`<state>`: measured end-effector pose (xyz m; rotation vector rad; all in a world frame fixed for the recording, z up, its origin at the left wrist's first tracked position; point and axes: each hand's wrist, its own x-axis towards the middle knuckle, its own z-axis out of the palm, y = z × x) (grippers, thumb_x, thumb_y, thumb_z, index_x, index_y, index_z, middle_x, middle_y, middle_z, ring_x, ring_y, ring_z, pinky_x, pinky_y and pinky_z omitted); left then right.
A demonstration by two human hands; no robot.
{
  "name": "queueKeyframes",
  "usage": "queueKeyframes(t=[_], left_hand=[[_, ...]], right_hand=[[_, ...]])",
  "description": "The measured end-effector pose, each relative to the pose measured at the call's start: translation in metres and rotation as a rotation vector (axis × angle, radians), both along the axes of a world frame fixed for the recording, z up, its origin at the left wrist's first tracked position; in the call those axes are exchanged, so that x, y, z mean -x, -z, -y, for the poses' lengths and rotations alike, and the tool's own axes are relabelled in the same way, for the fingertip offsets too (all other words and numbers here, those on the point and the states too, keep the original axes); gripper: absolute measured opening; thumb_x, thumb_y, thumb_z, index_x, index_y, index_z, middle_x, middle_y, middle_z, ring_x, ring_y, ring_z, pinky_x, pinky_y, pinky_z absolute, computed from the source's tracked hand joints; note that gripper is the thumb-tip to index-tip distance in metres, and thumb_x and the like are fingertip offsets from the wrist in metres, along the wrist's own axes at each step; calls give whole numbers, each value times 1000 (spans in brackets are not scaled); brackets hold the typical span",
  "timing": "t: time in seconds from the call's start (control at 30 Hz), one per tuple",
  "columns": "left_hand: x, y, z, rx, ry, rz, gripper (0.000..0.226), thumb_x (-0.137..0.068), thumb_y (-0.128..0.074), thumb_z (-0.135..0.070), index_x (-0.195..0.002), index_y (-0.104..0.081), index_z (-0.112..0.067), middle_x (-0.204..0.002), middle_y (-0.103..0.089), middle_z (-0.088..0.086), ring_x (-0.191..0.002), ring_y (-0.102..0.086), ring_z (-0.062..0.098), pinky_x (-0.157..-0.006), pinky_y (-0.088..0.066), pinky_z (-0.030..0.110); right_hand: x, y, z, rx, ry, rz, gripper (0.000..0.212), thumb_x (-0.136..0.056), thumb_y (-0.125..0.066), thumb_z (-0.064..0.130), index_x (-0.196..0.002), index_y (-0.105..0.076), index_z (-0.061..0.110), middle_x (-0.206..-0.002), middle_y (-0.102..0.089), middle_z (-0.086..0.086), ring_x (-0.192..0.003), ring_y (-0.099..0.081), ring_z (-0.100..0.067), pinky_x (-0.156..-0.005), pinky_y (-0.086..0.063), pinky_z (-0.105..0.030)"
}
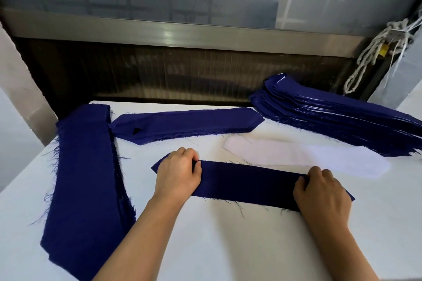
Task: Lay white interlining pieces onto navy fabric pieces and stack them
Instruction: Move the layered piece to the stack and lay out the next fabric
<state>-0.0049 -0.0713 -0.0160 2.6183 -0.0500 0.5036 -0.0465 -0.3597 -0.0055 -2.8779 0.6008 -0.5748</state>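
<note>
A single navy fabric piece (246, 183) lies flat on the white table (228, 246) in front of me. My left hand (177, 173) rests on its left end with fingers curled, pinching the cloth. My right hand (322, 194) sits on its right end, fingers curled onto the fabric. A stack of white interlining pieces (308, 156) lies just behind it to the right. At the back right is a tall stack of navy pieces with white layers between them (338, 118).
A pile of pointed navy pieces (185, 124) lies at the back centre. A long pile of frayed navy strips (84, 178) runs down the left side. A dark machine opening (182, 73) stands behind the table. A knotted rope (370, 52) hangs at right.
</note>
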Motion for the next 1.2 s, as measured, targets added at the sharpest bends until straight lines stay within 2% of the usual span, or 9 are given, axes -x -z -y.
queueKeyframes(t=[0.13, 0.33, 0.43, 0.5, 0.57, 0.7, 0.87, 1.1, 1.2], left_hand=[[-2, 1, 0, -20, -22, 2, 4, -91, -56, -23, -88, -57, -24, -82, -58, -9, -77, -52, 15, -64, -40, 28], [-3, 2, 1, -41, -23, 21, 5, -90, -55, -19, -85, -57, -20, -76, -61, -6, -73, -52, 19, -65, -34, 28], [-4, 1, 2, -49, -25, 24, 7, -90, -54, -19, -84, -55, -20, -74, -60, -6, -71, -51, 19, -64, -31, 28], [-4, 1, 3, -54, -25, 20, 7, -91, -53, -19, -84, -54, -20, -74, -60, -6, -70, -50, 19, -63, -30, 27], [-4, -1, 3, -40, -19, 21, 7, -90, -55, -18, -83, -55, -19, -72, -60, -5, -70, -51, 20, -62, -31, 29], [-4, -1, 3, -20, -9, 22, 7, -90, -56, -18, -83, -57, -16, -71, -61, -2, -70, -53, 23, -62, -35, 31], [-4, -1, 2, -30, -9, 10, 10, -93, -53, -23, -86, -57, -18, -73, -62, -4, -73, -54, 20, -65, -41, 31], [-6, 0, 3, -21, 3, 2, 9, -93, -53, -26, -85, -55, -23, -71, -60, -9, -72, -55, 16, -66, -44, 31], [-4, -1, 2, -10, -1, 11, 8, -92, -55, -25, -84, -56, -23, -70, -59, -8, -72, -54, 17, -64, -41, 30]], right_hand=[[0, 2, 0, 8, 29, -4, 18, -93, -49, 19, -80, -48, 7, -75, -46, -6, -73, -38, -25, -53, -27, -31], [0, 2, 2, -8, -17, 16, 15, -92, -54, 12, -78, -53, 5, -75, -47, -8, -73, -41, -27, -56, -31, -33], [-7, -2, 0, -12, -160, 45, 2, -86, -61, 2, -84, -60, 3, -81, -55, -12, -75, -50, -33, -60, -41, -38], [-19, -6, -5, -28, -285, 11, 16, -88, -63, 10, -103, -64, 6, -102, -60, -12, -92, -56, -32, -71, -49, -41], [-37, -12, -13, -63, -421, 45, 24, -91, -64, 17, -113, -63, 10, -113, -58, -8, -102, -55, -28, -81, -49, -39], [-69, -15, -39, -176, -573, 89, 19, -94, -60, 22, -111, -63, 13, -107, -56, -2, -92, -56, -20, -77, -48, -32], [-85, 1, -50, -210, -569, 25, 11, -92, -61, 19, -94, -64, 9, -91, -52, -2, -81, -51, -21, -70, -40, -27], [-91, -4, -62, -82, -473, -132, 14, -95, -45, 12, -102, -56, 6, -105, -51, -8, -98, -49, -26, -82, -48, -36], [-90, -8, -68, -53, -420, -210, 9, -91, -44, 8, -98, -49, 7, -105, -45, -8, -100, -46, -27, -79, -44, -35]])
